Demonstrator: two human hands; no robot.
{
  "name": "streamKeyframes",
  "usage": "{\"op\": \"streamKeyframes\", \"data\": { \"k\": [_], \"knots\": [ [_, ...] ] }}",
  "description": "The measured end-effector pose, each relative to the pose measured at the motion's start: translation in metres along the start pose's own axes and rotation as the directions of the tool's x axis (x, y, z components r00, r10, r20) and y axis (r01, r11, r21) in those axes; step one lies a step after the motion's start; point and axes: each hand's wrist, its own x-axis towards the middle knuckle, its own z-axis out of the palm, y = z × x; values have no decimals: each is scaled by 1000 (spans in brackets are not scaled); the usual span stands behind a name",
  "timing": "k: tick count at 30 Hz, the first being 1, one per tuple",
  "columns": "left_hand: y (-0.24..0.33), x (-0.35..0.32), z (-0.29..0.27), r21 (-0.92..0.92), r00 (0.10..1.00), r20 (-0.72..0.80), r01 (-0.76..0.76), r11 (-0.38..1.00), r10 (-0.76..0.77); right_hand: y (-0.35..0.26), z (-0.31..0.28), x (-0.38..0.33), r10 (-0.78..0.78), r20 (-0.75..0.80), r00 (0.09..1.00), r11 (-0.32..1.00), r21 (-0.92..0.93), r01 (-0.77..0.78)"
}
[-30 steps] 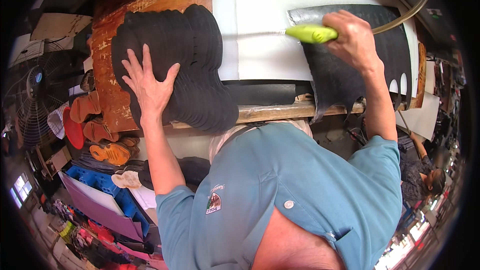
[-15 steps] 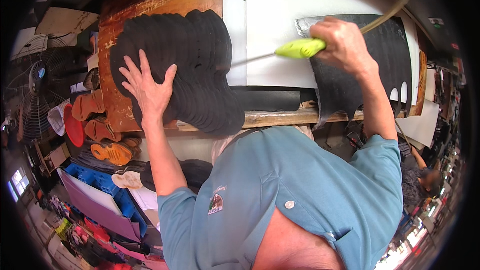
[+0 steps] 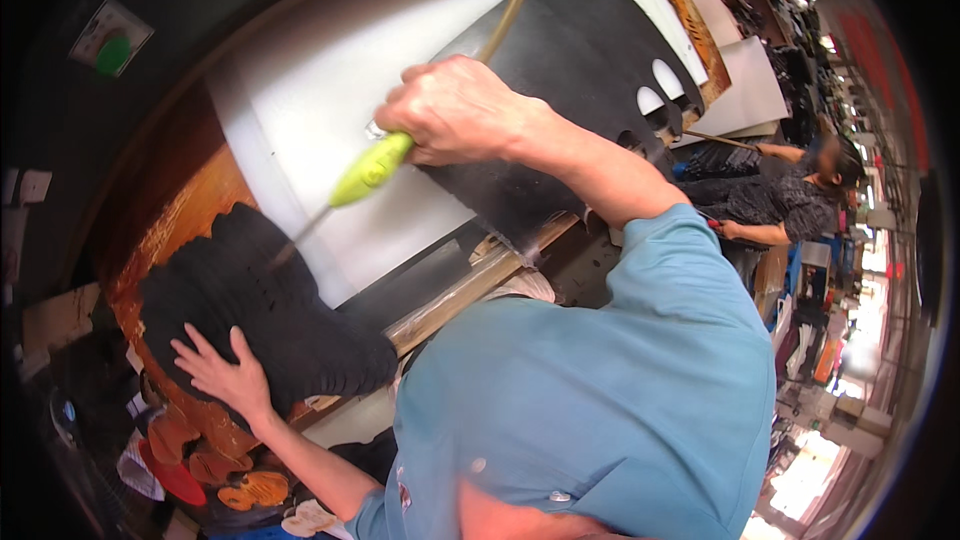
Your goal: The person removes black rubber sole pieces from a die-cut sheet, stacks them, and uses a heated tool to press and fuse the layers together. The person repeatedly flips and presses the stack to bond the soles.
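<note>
The right hand point(image 3: 455, 112) is closed around the lime-green handle of a tool point(image 3: 372, 168), fingers wrapped tight, with a hose running up from it; the thin metal tip points down-left and reaches the upper edge of a fanned stack of black cutouts point(image 3: 260, 315). The left hand point(image 3: 222, 372) lies flat on the lower left of that stack, fingers spread apart. The stack sits on a wooden bench point(image 3: 195, 215), beside a white board point(image 3: 330, 110). A black sheet point(image 3: 570, 100) with cut holes lies under the right wrist.
</note>
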Motion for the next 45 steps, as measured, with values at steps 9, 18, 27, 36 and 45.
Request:
{"op": "streamKeyframes", "data": {
  "k": [9, 18, 27, 36, 45],
  "knots": [
    [14, -5, -26, -166, 993, -106, -61, 984, 44, 4, -9, 0, -132, -61, 989, 987, -100, 126],
    [-19, 1, -15, -3, 997, -74, 19, 1000, -19, 7, -20, -13, -161, -92, 983, 986, -66, 155],
    [-24, -3, -9, -229, 995, -54, 74, 971, -88, 1, -22, -17, -113, -103, 988, 988, -114, 102],
    [-23, -4, -6, -312, 990, -86, 83, 946, -115, -19, -34, -22, -148, 124, 981, 987, -45, 155],
    [-35, 1, -17, -557, 983, 14, 158, 815, -181, -86, 27, 36, -286, 18, 958, 958, 35, 285]
  ]
}}
